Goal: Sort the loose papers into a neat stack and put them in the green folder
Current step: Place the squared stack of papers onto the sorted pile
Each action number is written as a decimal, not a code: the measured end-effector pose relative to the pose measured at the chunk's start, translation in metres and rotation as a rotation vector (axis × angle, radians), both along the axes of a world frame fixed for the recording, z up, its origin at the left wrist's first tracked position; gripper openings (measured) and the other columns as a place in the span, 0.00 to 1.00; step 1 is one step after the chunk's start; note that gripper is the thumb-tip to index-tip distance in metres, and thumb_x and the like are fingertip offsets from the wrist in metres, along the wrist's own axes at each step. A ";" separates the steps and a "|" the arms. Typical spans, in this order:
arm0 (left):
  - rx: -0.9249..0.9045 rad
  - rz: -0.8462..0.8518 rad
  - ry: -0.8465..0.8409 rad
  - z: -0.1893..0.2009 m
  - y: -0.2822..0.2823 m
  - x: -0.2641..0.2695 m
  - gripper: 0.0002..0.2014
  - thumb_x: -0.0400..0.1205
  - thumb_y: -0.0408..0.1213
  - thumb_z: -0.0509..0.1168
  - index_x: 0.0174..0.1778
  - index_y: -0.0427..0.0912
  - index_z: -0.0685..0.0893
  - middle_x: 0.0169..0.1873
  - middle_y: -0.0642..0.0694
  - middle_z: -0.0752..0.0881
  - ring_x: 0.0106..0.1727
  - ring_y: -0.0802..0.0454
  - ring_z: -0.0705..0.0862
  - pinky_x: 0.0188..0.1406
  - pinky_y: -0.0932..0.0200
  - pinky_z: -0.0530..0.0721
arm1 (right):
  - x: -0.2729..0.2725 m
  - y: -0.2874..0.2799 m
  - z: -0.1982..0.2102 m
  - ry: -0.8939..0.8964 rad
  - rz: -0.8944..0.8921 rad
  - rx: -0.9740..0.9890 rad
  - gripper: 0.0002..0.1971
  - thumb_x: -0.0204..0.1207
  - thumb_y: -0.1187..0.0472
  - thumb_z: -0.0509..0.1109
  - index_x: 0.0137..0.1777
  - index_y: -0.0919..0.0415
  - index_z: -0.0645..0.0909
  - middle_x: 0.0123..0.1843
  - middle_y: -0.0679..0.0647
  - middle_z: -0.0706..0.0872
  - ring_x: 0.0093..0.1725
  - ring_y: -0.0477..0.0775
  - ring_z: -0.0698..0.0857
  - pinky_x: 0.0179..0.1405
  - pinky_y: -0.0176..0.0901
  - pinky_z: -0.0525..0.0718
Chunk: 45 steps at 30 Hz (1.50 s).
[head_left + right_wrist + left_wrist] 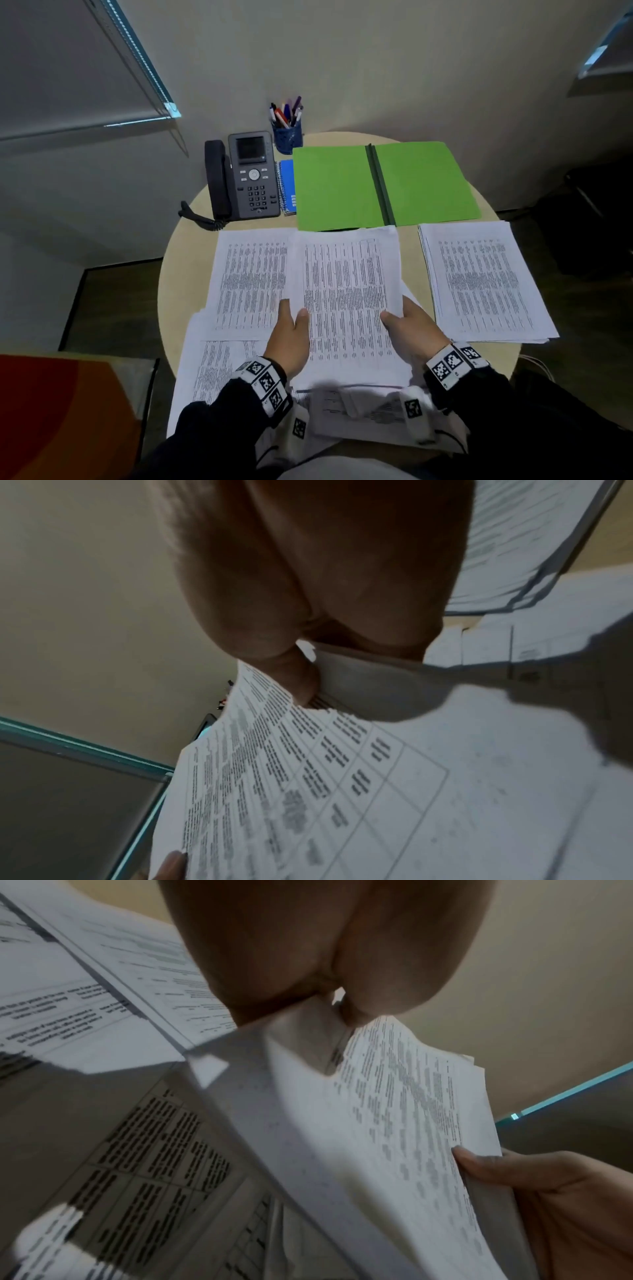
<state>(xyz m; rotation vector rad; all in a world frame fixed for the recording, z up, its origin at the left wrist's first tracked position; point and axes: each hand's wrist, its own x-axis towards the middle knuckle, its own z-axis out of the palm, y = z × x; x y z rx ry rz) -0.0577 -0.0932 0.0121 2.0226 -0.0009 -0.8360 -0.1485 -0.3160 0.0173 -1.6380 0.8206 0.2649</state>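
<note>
Both hands (pixel 346 330) gripping papers (pixel 349 294)

Printed papers (pixel 349 291) lie spread before the open green folder (pixel 383 185).

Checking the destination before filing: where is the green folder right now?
In the head view, the green folder lies open at the table's far side, right of the blue notebook, beyond the papers.

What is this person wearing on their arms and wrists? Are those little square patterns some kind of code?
Both hands, left hand and right hand, are bare. Dark long sleeves cover the arms. Each wrist carries a white band printed with black-and-white square code markers, with white straps and thin dark cables below.
</note>
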 end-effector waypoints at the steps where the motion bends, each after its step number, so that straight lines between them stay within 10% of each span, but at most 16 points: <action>1: 0.001 -0.032 -0.009 -0.001 -0.001 0.000 0.33 0.94 0.52 0.49 0.92 0.47 0.43 0.90 0.46 0.54 0.90 0.45 0.57 0.76 0.58 0.61 | -0.002 -0.004 0.001 0.005 0.029 -0.031 0.17 0.87 0.58 0.64 0.74 0.50 0.76 0.63 0.46 0.87 0.60 0.52 0.86 0.52 0.43 0.83; 7: -0.092 -0.175 -0.035 0.003 -0.045 0.010 0.30 0.92 0.53 0.56 0.89 0.48 0.58 0.82 0.62 0.64 0.87 0.52 0.63 0.79 0.59 0.62 | -0.017 -0.064 0.016 -0.007 -0.098 0.057 0.16 0.85 0.61 0.69 0.71 0.50 0.80 0.62 0.43 0.91 0.60 0.46 0.89 0.63 0.47 0.84; 15: -0.040 -0.302 -0.123 -0.009 -0.190 -0.003 0.22 0.89 0.55 0.61 0.74 0.49 0.71 0.68 0.39 0.85 0.64 0.30 0.85 0.56 0.40 0.87 | -0.045 -0.182 0.039 0.111 -0.238 -0.206 0.18 0.85 0.60 0.63 0.73 0.49 0.71 0.63 0.47 0.84 0.58 0.53 0.84 0.42 0.44 0.78; 24: 0.116 -0.253 -0.156 -0.049 -0.295 -0.026 0.22 0.87 0.57 0.61 0.73 0.50 0.69 0.62 0.36 0.86 0.54 0.35 0.89 0.41 0.49 0.85 | -0.061 -0.272 -0.001 0.199 -0.224 -0.284 0.15 0.85 0.63 0.60 0.68 0.49 0.74 0.59 0.51 0.87 0.49 0.51 0.86 0.37 0.44 0.80; 29: 0.394 -0.271 -0.233 -0.059 -0.308 -0.032 0.24 0.84 0.56 0.59 0.68 0.42 0.77 0.66 0.41 0.76 0.62 0.38 0.80 0.61 0.43 0.82 | -0.059 -0.290 -0.039 0.477 -0.013 -0.472 0.24 0.81 0.58 0.63 0.79 0.52 0.71 0.76 0.63 0.72 0.76 0.68 0.69 0.76 0.59 0.68; 40: 0.454 -0.377 -0.075 -0.062 -0.317 -0.020 0.24 0.84 0.52 0.60 0.68 0.37 0.74 0.70 0.38 0.71 0.62 0.33 0.81 0.64 0.41 0.82 | -0.060 -0.290 -0.073 0.412 -0.035 -0.311 0.25 0.81 0.63 0.63 0.77 0.47 0.67 0.64 0.58 0.84 0.51 0.57 0.83 0.46 0.46 0.79; 45: 0.415 -0.396 -0.045 -0.060 -0.313 -0.014 0.26 0.85 0.50 0.60 0.72 0.34 0.73 0.73 0.36 0.70 0.57 0.36 0.80 0.55 0.50 0.77 | -0.063 -0.296 -0.077 0.365 -0.034 -0.199 0.34 0.73 0.59 0.66 0.79 0.38 0.65 0.68 0.48 0.82 0.61 0.55 0.83 0.62 0.51 0.82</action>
